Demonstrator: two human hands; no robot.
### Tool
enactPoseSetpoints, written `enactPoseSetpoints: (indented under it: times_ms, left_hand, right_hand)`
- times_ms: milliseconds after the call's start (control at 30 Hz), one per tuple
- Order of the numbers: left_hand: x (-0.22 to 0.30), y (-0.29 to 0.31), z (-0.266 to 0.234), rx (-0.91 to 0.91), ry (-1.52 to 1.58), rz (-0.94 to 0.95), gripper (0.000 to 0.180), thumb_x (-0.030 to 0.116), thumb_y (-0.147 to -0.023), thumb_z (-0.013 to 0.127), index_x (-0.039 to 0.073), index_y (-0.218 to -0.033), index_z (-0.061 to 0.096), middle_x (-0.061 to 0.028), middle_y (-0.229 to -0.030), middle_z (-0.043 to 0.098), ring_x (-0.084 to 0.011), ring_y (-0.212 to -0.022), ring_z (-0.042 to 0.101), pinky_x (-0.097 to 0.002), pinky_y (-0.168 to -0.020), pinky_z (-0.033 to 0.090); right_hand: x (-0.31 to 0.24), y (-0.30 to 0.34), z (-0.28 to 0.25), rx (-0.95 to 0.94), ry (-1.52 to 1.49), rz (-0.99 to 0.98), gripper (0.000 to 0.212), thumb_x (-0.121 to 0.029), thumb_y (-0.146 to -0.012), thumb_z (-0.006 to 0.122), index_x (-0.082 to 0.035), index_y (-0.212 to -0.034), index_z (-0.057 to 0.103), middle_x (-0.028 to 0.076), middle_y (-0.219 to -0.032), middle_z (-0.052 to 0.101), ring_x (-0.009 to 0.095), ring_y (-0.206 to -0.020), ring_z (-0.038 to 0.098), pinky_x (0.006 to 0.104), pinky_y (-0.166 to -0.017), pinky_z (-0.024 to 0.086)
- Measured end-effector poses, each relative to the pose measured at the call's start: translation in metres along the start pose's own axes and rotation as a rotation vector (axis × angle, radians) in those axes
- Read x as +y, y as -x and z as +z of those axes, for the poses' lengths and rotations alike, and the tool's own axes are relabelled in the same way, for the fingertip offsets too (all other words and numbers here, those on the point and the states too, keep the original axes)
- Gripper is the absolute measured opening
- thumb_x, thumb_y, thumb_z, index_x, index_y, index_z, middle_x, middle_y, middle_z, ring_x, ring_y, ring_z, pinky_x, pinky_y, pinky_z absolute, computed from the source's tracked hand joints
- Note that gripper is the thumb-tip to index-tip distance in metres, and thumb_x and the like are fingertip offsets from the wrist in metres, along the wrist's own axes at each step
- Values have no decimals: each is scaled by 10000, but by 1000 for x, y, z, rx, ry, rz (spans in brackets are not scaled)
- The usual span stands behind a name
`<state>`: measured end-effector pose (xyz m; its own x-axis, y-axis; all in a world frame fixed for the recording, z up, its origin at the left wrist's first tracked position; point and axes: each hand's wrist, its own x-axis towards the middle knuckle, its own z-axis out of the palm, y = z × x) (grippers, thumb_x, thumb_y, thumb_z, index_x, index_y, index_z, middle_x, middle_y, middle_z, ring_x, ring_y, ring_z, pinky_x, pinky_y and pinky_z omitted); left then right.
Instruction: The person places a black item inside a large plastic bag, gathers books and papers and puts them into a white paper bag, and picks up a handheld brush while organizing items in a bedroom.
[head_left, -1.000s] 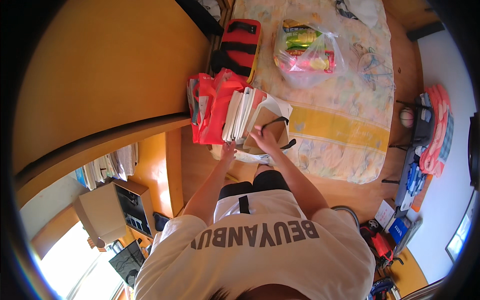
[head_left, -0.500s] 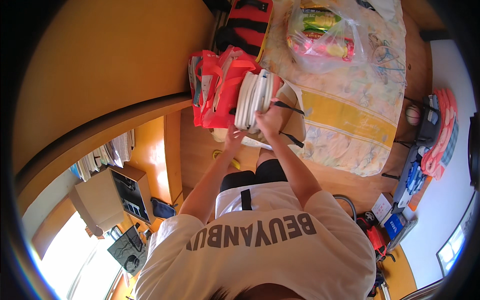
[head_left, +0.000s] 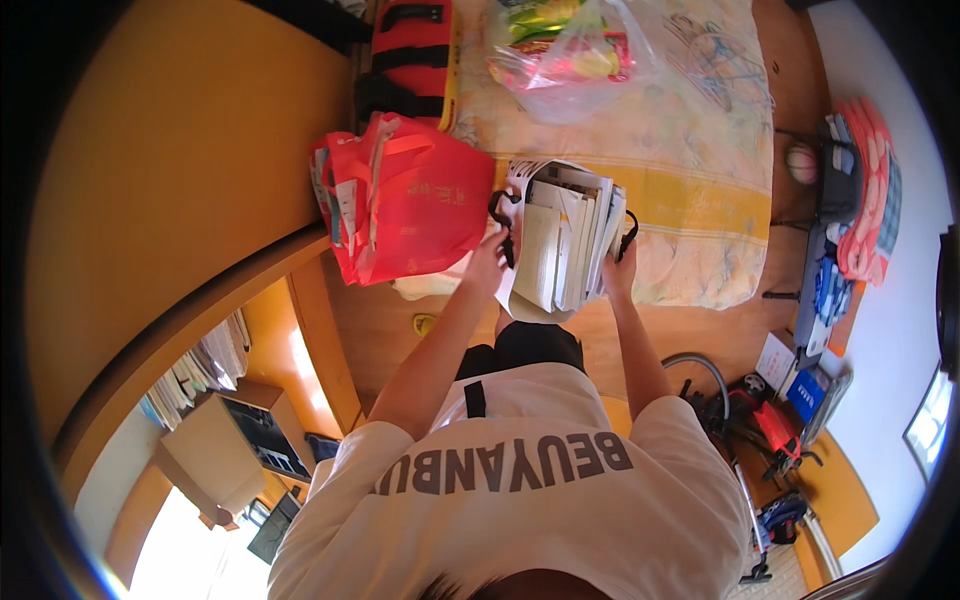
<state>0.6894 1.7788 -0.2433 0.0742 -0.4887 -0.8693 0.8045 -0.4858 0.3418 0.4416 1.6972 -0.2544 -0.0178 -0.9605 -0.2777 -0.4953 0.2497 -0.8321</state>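
A white shopping bag with black strap handles stands open in front of me at the bed's near edge, tightly packed with books. My left hand grips the black handle on the bag's left side, close to the red bag. On the opposite side my right hand is closed round the other black handle, beside the books. The palms and some fingertips are hidden. Directly left of the white bag, a red bag holds papers or books that show at its left opening.
The bed has a patterned cover. On it lie a clear plastic bag of bright packets and a red-and-black case. A large wooden panel borders the left. Folded bedding and a ball are at right.
The stack of books that both hands held above the bags now sits inside the white bag. My hands have parted to its two handles. The whole view has shifted.
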Motion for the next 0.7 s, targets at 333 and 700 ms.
enactPoseSetpoints:
  times_ms: [333, 700]
  left_hand:
    - [181, 177, 79, -467, 11, 398, 215, 239, -962, 400, 77, -854, 491, 52, -587, 251, -96, -541, 235, -245, -569, 231]
    - [88, 217, 55, -101, -980, 872, 264, 86, -880, 550, -3, -1126, 514, -73, -969, 578, -160, -895, 566, -290, -801, 446]
  right_hand:
    - [-50, 26, 19, -201, -146, -58, 358, -33, -771, 579, -33, -1110, 463, 14, -764, 505, 116, -656, 496, 266, -595, 421]
    - [-249, 125, 28, -708, -875, 220, 316, -360, -896, 551, -54, -955, 501, -5, -667, 488, 85, -497, 441, 258, -415, 291]
